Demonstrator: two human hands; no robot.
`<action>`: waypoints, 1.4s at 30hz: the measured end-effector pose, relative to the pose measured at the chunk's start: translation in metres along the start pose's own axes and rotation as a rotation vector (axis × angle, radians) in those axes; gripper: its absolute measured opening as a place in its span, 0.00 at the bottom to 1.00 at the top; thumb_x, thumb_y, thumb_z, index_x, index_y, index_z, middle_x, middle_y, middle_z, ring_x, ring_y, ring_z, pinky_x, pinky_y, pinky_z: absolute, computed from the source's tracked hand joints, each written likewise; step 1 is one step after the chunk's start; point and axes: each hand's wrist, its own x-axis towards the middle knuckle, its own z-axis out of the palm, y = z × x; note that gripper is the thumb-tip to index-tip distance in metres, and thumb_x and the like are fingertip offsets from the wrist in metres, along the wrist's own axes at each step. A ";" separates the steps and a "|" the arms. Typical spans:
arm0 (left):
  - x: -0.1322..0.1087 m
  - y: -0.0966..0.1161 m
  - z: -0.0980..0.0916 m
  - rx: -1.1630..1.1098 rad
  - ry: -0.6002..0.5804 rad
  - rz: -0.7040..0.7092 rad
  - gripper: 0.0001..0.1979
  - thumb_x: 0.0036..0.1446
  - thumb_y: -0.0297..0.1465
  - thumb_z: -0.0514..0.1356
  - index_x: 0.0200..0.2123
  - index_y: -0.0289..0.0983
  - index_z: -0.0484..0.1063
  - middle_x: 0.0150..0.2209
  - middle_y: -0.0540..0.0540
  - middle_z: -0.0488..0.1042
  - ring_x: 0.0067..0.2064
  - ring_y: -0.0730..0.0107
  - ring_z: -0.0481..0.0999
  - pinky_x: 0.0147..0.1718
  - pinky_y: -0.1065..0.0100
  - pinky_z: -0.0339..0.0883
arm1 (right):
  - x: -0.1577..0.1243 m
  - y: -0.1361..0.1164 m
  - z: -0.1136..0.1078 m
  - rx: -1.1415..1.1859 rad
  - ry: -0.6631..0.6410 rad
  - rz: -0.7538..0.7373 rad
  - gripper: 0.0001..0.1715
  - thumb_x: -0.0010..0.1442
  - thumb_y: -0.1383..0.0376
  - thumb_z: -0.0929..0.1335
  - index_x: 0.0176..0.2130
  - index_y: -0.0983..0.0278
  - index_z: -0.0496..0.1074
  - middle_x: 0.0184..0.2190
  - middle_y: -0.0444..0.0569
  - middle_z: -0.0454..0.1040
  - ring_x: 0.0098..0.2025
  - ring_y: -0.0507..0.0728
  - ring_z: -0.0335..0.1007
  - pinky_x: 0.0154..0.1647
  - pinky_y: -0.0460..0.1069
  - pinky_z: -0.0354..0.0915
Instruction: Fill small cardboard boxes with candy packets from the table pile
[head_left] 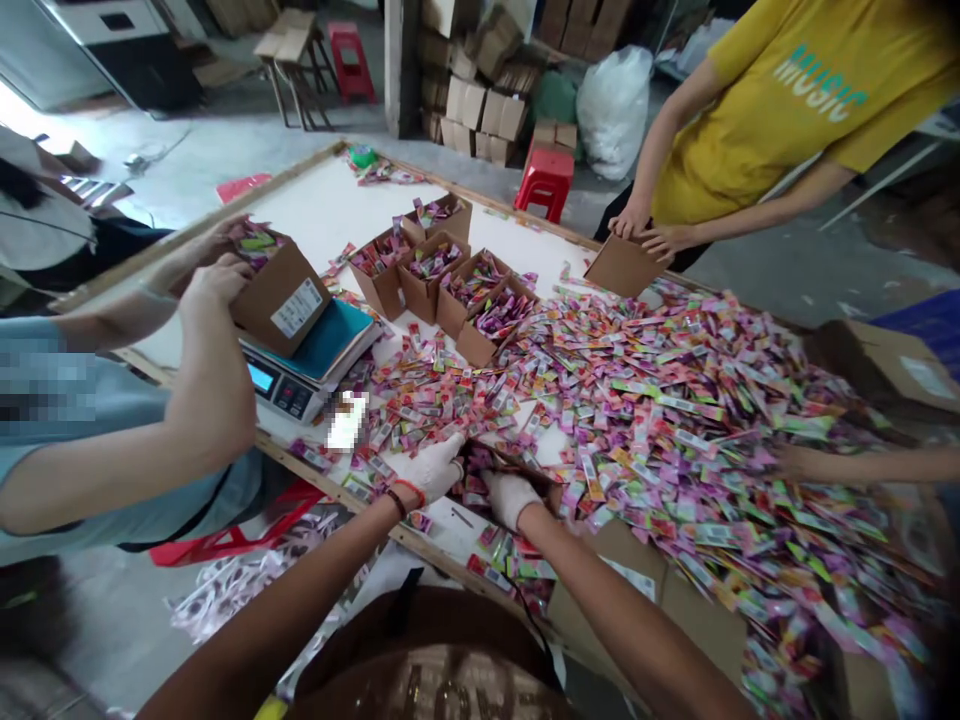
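Low in the middle of the head view, a small open cardboard box [553, 492] sits among colourful packets, its inside dark and partly filled. My left hand [433, 472], in a white glove with an orange-red band at the wrist, rests against the box's left side, fingers bent at its edge. My right hand [511, 498], gloved too, reaches over the box's near side. Its fingertips are hidden among the packets, so what they grasp does not show. A large heap of small pink, purple and green packets [645, 390] spreads right of the box.
Several filled boxes [421, 285] stand beyond my hands. At left, a co-worker holds a box [281, 300] over a scale [281, 388]. Opposite, a person in yellow holds another box [626, 265]. Another person's arm [862, 466] reaches in from the right. A cardboard flap [652, 590] lies near me.
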 end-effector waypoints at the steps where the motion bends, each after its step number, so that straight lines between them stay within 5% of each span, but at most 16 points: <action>1: -0.006 0.003 -0.003 0.024 0.078 0.018 0.18 0.58 0.31 0.50 0.52 0.40 0.64 0.47 0.42 0.72 0.47 0.62 0.73 0.42 0.67 0.66 | -0.007 0.007 -0.001 0.042 0.000 -0.029 0.35 0.51 0.66 0.67 0.58 0.66 0.61 0.45 0.62 0.75 0.44 0.64 0.74 0.41 0.54 0.68; 4: -0.019 0.021 -0.008 0.116 0.188 0.218 0.13 0.60 0.31 0.48 0.44 0.40 0.69 0.46 0.43 0.71 0.46 0.63 0.72 0.43 0.66 0.65 | -0.043 0.045 -0.013 0.408 0.101 -0.168 0.41 0.46 0.65 0.69 0.59 0.63 0.60 0.50 0.57 0.72 0.49 0.60 0.70 0.48 0.51 0.67; 6: -0.016 0.036 -0.004 0.158 0.015 0.366 0.13 0.60 0.33 0.48 0.41 0.42 0.71 0.44 0.44 0.71 0.44 0.62 0.73 0.42 0.65 0.66 | -0.067 0.076 -0.019 0.729 0.244 -0.154 0.29 0.52 0.63 0.65 0.55 0.64 0.64 0.48 0.53 0.73 0.49 0.56 0.70 0.49 0.49 0.66; 8: -0.002 0.050 0.009 0.207 -0.245 0.394 0.14 0.57 0.38 0.52 0.42 0.43 0.73 0.44 0.43 0.72 0.43 0.59 0.74 0.39 0.63 0.68 | -0.083 0.102 -0.012 0.813 0.368 0.036 0.23 0.56 0.65 0.60 0.51 0.66 0.66 0.45 0.54 0.74 0.46 0.55 0.70 0.48 0.49 0.66; 11: 0.026 0.064 0.032 0.262 -0.470 0.310 0.18 0.50 0.40 0.58 0.43 0.41 0.76 0.43 0.39 0.74 0.42 0.52 0.75 0.36 0.61 0.69 | -0.086 0.113 0.026 0.407 0.380 0.395 0.30 0.53 0.69 0.63 0.56 0.68 0.62 0.52 0.62 0.68 0.53 0.62 0.66 0.52 0.57 0.62; 14: 0.039 0.065 0.036 0.249 -0.487 0.297 0.20 0.52 0.42 0.57 0.47 0.44 0.74 0.44 0.41 0.75 0.42 0.53 0.75 0.37 0.61 0.69 | -0.069 0.093 0.078 0.021 0.131 0.424 0.46 0.45 0.67 0.70 0.62 0.66 0.56 0.65 0.66 0.48 0.65 0.75 0.44 0.60 0.70 0.47; 17: 0.026 0.057 0.019 0.156 -0.352 0.352 0.15 0.57 0.37 0.53 0.46 0.44 0.72 0.46 0.45 0.72 0.44 0.62 0.73 0.41 0.66 0.67 | -0.044 0.073 0.108 -0.029 0.015 0.285 0.48 0.49 0.61 0.70 0.64 0.66 0.52 0.68 0.63 0.40 0.68 0.74 0.32 0.64 0.71 0.33; 19: 0.009 0.049 0.004 0.021 -0.161 0.428 0.11 0.59 0.31 0.51 0.40 0.40 0.71 0.43 0.46 0.71 0.43 0.68 0.72 0.42 0.70 0.65 | -0.029 0.073 0.108 -0.013 0.050 0.263 0.45 0.53 0.60 0.68 0.65 0.68 0.51 0.67 0.65 0.42 0.68 0.74 0.34 0.63 0.71 0.35; 23: -0.015 0.031 -0.011 -0.096 0.255 0.404 0.08 0.60 0.27 0.50 0.31 0.37 0.68 0.38 0.45 0.67 0.40 0.68 0.68 0.41 0.69 0.64 | -0.013 0.098 0.078 0.039 0.082 0.240 0.27 0.61 0.70 0.57 0.59 0.69 0.61 0.52 0.66 0.69 0.55 0.67 0.64 0.53 0.63 0.60; 25: -0.017 0.022 -0.009 -0.095 0.389 0.316 0.06 0.58 0.27 0.51 0.32 0.36 0.67 0.38 0.44 0.66 0.41 0.66 0.68 0.41 0.67 0.64 | -0.017 0.115 0.057 0.065 0.055 0.200 0.24 0.61 0.71 0.57 0.54 0.67 0.67 0.44 0.60 0.75 0.47 0.62 0.71 0.46 0.56 0.65; 27: -0.014 0.013 -0.003 -0.110 0.416 0.214 0.05 0.56 0.28 0.53 0.36 0.36 0.68 0.40 0.43 0.67 0.42 0.64 0.69 0.42 0.65 0.66 | -0.034 0.132 0.035 0.080 0.038 0.172 0.20 0.58 0.71 0.60 0.48 0.64 0.70 0.43 0.57 0.76 0.44 0.60 0.72 0.43 0.52 0.65; 31: -0.003 -0.002 0.014 -0.217 0.285 0.112 0.18 0.54 0.28 0.54 0.50 0.35 0.65 0.48 0.40 0.69 0.50 0.60 0.69 0.49 0.61 0.66 | -0.090 0.150 -0.017 0.156 0.086 0.150 0.18 0.50 0.72 0.65 0.42 0.63 0.72 0.37 0.51 0.77 0.39 0.57 0.72 0.39 0.47 0.64; 34: 0.002 -0.007 0.024 -0.285 0.238 0.106 0.21 0.56 0.27 0.51 0.54 0.36 0.64 0.51 0.42 0.70 0.54 0.62 0.68 0.54 0.61 0.62 | -0.110 0.124 -0.047 0.421 0.231 -0.073 0.14 0.51 0.69 0.64 0.40 0.62 0.71 0.35 0.46 0.76 0.38 0.54 0.71 0.39 0.46 0.64; 37: 0.003 -0.008 0.026 -0.310 0.235 0.076 0.19 0.58 0.27 0.49 0.52 0.37 0.67 0.50 0.43 0.71 0.54 0.63 0.68 0.54 0.62 0.62 | -0.084 0.065 -0.051 0.395 0.254 -0.251 0.08 0.54 0.65 0.65 0.35 0.63 0.71 0.33 0.47 0.75 0.35 0.56 0.71 0.38 0.48 0.64; 40: -0.003 -0.002 0.019 -0.273 0.235 0.119 0.19 0.58 0.28 0.50 0.53 0.37 0.65 0.49 0.43 0.71 0.52 0.64 0.69 0.52 0.63 0.64 | -0.035 0.009 -0.034 0.255 0.268 -0.069 0.16 0.57 0.71 0.59 0.41 0.70 0.71 0.38 0.61 0.75 0.39 0.64 0.71 0.40 0.58 0.64; 42: -0.011 0.007 0.012 -0.138 0.290 0.158 0.18 0.58 0.29 0.52 0.52 0.36 0.66 0.48 0.41 0.69 0.51 0.62 0.68 0.50 0.62 0.64 | -0.015 -0.004 -0.024 0.266 0.255 -0.015 0.19 0.56 0.72 0.60 0.46 0.73 0.70 0.40 0.67 0.74 0.41 0.67 0.71 0.41 0.62 0.64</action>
